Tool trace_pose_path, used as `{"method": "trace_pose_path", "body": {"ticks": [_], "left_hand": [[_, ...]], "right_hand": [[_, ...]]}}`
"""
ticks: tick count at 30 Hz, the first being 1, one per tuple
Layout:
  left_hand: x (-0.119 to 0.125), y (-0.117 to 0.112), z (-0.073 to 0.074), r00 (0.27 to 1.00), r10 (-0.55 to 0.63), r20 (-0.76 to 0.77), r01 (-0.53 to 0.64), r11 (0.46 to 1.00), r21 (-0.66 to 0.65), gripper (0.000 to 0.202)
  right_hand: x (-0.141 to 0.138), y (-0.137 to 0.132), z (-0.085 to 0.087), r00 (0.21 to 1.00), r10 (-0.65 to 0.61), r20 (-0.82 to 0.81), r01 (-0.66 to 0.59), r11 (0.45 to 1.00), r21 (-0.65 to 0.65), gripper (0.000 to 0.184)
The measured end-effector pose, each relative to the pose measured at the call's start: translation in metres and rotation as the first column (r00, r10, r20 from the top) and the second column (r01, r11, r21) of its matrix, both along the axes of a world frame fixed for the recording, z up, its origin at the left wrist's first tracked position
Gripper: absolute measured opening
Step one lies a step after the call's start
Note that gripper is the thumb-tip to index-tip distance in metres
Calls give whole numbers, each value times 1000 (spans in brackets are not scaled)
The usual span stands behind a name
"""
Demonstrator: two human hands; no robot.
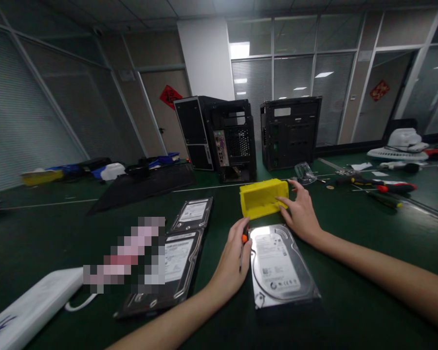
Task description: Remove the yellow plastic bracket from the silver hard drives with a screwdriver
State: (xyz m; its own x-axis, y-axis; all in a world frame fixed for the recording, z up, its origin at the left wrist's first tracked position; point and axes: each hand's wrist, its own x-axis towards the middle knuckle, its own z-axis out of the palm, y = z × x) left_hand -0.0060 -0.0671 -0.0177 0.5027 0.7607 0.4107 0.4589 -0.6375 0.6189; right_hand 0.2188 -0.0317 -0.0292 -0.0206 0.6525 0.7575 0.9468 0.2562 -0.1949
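A yellow plastic bin [264, 199] lies on its side, its opening facing me, just beyond a silver hard drive [277, 265]. My right hand [303, 214] grips the bin's right end, with fingers at its edge and inside the opening. Along the drive's left edge rests my left hand [229, 257], closed around a small screwdriver [244, 238] with an orange and black handle; its thin shaft points down toward me. The left fingertips reach the bin's lower left corner. Two more hard drives lie to the left, one near [184, 291] and one farther off [193, 214].
Two black computer cases [237, 141] [291, 133] stand at the back of the green table. Screwdrivers and pliers [396, 187] lie at the right, by a clear plastic piece [304, 173]. A white box [36, 306] is at the near left, a black panel [142, 187] behind.
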Motion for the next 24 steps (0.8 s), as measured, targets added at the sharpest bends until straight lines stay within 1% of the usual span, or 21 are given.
{"method": "trace_pose_path", "body": {"ticks": [2, 4, 7, 9, 12, 17, 21, 24], "left_hand": [[0, 0, 1, 1000, -3, -4, 3, 1000, 4, 43], [0, -1, 2, 1000, -5, -11, 5, 1000, 8, 43], [1, -1, 3, 1000, -1, -12, 1, 1000, 6, 42], [1, 0, 3, 1000, 0, -10, 0, 1000, -2, 42], [0, 0, 3, 1000, -4, -2, 4, 1000, -10, 43], [-1, -2, 3, 1000, 1, -9, -1, 999, -46, 45], [0, -3, 4, 1000, -9, -9, 8, 999, -53, 45], [0, -2, 4, 1000, -11, -10, 10, 999, -53, 44]], "right_hand": [[0, 3, -3, 999, -36, 7, 36, 998, -43, 29], [0, 9, -6, 998, -62, 17, 64, 988, -138, 32], [1, 17, -8, 997, -67, 33, 74, 942, -327, 36], [2, 20, -7, 997, -60, 39, 71, 912, -403, 37], [2, 19, -4, 997, -46, 55, 65, 904, -422, 36], [-1, 10, -2, 997, -55, 62, 75, 919, -387, 36], [0, 11, -5, 996, -80, 39, 89, 924, -372, 37], [2, 15, -9, 997, -72, 30, 78, 919, -385, 38]]}}
